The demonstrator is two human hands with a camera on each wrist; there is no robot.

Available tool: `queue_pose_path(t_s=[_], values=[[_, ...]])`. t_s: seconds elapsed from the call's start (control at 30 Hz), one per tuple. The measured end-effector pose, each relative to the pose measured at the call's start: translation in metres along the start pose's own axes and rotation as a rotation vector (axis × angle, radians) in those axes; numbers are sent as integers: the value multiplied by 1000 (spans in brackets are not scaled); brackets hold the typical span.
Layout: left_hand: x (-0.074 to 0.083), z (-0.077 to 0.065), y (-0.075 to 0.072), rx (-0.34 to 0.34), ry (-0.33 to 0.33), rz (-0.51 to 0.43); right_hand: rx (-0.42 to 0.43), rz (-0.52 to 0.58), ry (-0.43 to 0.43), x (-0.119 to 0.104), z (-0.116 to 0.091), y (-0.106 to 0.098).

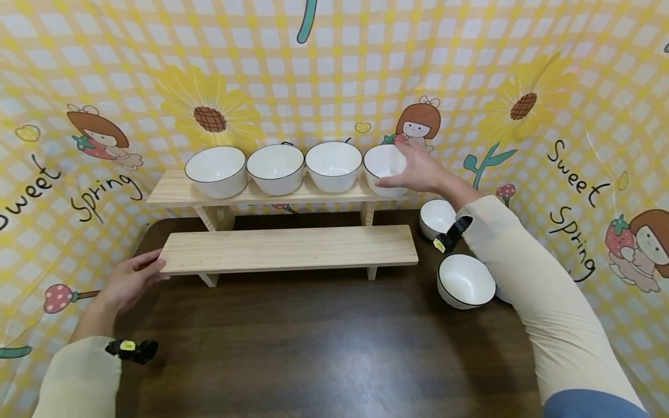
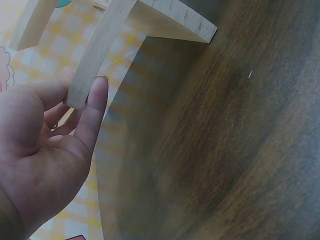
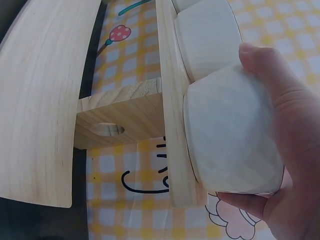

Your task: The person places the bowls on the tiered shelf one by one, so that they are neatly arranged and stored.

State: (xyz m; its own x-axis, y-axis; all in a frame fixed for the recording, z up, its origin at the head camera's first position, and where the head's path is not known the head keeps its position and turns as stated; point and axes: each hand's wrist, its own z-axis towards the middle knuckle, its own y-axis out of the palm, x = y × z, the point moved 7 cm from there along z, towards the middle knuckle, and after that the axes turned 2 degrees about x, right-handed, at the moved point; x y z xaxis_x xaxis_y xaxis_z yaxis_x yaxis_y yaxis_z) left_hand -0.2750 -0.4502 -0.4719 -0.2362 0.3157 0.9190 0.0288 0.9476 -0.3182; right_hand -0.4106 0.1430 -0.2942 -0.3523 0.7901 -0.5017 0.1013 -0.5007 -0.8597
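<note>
At the right end of the upper wooden shelf (image 1: 169, 188), my right hand (image 1: 420, 167) grips a white bowl (image 1: 384, 164) with a dark rim. In the right wrist view, thumb and fingers span the faceted side of this bowl (image 3: 232, 132), whose base rests on the board. To its left, three more white bowls (image 1: 333, 165) line up along the same shelf. My left hand (image 1: 128, 283) holds the left end of the lower shelf board (image 1: 287, 249). Seen from the left wrist, thumb and fingers pinch the board's end (image 2: 92, 60) between them.
Two white bowls stand on the dark table (image 1: 313, 337) at the right, one farther back (image 1: 436, 216) and one nearer (image 1: 465, 281). Another pale piece (image 1: 503, 295) is mostly hidden by the right sleeve. Yellow checked cloth (image 1: 334, 69) surrounds the table's back and sides.
</note>
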Motion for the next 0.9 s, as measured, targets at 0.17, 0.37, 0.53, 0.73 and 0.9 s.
queue_pose_path(t_s=[0.17,0.37,0.53,0.73,0.9], values=[[-2,1,0,-5,5,-77,-9,-5,-5,0,3,1],[-3,1,0,5,12,-92,-11,-13,3,1,5,1],[-2,0,1,1,10,-113,-7,-17,10,1,6,0],[1,-1,1,3,11,-110,-18,-21,15,1,7,-1],[2,0,2,4,10,-90,-30,-26,12,1,8,-1]])
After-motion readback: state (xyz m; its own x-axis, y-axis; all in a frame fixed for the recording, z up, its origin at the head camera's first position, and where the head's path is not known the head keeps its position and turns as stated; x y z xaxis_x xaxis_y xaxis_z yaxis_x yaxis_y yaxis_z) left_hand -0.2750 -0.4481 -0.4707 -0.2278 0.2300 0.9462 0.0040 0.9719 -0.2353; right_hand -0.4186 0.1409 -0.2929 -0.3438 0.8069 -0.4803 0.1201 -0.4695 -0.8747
